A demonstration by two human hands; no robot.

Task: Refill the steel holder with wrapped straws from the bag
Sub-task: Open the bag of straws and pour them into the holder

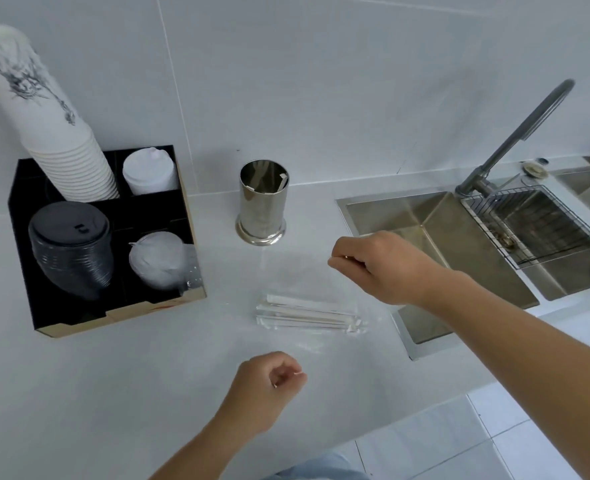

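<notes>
The steel holder (262, 209) stands upright on the white counter with a couple of wrapped straws (282, 181) leaning inside it. In front of it lies a clear plastic bag (297, 278) holding several wrapped straws (307, 315) on their sides. My right hand (376, 265) is above the bag's far right edge, its fingers pinched together on the thin film. My left hand (269, 382) is at the bag's near edge, fingers curled and pinched on the film there. The film between the hands is faint and hard to trace.
A black organizer box (182, 202) at the left holds stacked paper cups (61, 147), black lids (70, 244) and white lids (151, 171). A steel sink (425, 220) with a tall faucet (515, 136) and a wire rack (542, 226) lies to the right. The counter's front edge (407, 420) runs close below.
</notes>
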